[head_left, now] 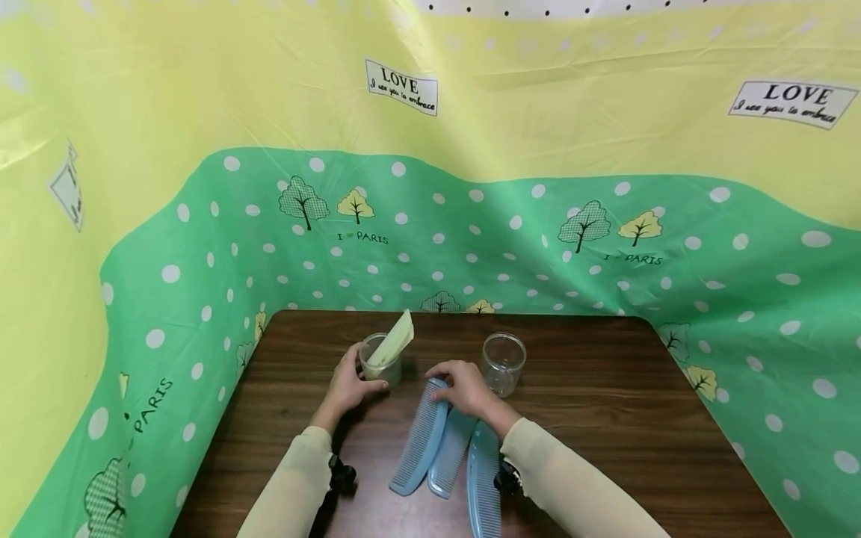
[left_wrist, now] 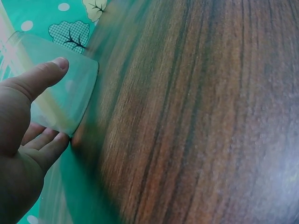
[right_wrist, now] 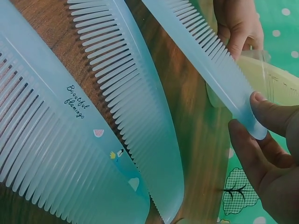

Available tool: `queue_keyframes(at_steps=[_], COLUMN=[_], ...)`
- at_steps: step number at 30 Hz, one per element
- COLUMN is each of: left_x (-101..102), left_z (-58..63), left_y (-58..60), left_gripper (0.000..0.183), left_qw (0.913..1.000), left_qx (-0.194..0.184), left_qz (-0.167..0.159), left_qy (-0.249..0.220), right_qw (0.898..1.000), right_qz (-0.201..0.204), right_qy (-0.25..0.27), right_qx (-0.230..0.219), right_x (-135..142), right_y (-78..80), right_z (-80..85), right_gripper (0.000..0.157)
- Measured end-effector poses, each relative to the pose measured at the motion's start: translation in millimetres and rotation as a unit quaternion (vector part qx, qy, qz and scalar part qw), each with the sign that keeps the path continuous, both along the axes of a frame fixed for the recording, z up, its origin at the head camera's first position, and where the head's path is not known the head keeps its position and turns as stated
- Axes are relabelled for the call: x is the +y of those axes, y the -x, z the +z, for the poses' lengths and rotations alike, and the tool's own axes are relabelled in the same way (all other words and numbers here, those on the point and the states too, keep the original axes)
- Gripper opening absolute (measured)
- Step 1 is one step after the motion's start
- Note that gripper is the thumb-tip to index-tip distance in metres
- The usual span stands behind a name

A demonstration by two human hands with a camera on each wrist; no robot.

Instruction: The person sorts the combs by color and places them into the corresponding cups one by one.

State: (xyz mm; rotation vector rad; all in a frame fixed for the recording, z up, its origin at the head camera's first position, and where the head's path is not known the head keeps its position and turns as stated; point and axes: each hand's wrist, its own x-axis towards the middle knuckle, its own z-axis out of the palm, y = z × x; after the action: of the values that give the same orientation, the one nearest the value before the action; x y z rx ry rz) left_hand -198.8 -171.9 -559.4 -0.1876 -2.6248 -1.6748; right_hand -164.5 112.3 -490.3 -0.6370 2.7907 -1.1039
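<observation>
My left hand [head_left: 348, 386] holds a clear round jar [head_left: 393, 376] at the table's far left, the thumb on its near side and the fingers around its other side. Leaning out of this jar is a pale yellow, flat, comb-like piece [head_left: 395, 342]. With thumb and fingers, my right hand [head_left: 468, 387] pinches the far end of a light-blue comb [head_left: 421, 444]; in the right wrist view that end is raised. Two more blue combs lie beside it, one in the middle [head_left: 451, 453] and one at the right [right_wrist: 77, 105] bearing lettering and small prints.
Behind the right hand stands a second clear jar [head_left: 504, 366] with nothing visible inside. The brown wooden table [head_left: 605, 418] has a green and yellow printed curtain [head_left: 511, 246] hanging along its back and sides.
</observation>
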Motion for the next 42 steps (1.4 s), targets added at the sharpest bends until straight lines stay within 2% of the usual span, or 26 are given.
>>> queue_keyframes(at_steps=[20, 30, 34, 42], left_x=[0, 1, 0, 0], left_z=[1.3, 3.3, 2.8, 3.0], left_y=[-0.2, -2.1, -2.2, -1.6], left_gripper=[0.096, 0.096, 0.096, 0.097], left_qw=[1.0, 1.0, 0.9999, 1.0], left_qx=[-0.005, -0.004, -0.009, -0.009], left_qz=[-0.001, 0.0, -0.001, 0.0], left_qy=[0.0, 0.005, 0.004, -0.001], right_qw=[0.999, 0.998, 0.995, 0.991], right_qz=[-0.028, -0.046, -0.059, -0.064], right_qy=[0.032, 0.051, 0.077, 0.111], right_qx=[-0.007, 0.007, -0.016, -0.025], right_x=[10, 18, 21, 26], right_y=[-10.0, -14.4, -15.9, -17.7], right_z=[14.5, 18.0, 21.7, 27.3], right_gripper=[0.03, 0.03, 0.03, 0.029])
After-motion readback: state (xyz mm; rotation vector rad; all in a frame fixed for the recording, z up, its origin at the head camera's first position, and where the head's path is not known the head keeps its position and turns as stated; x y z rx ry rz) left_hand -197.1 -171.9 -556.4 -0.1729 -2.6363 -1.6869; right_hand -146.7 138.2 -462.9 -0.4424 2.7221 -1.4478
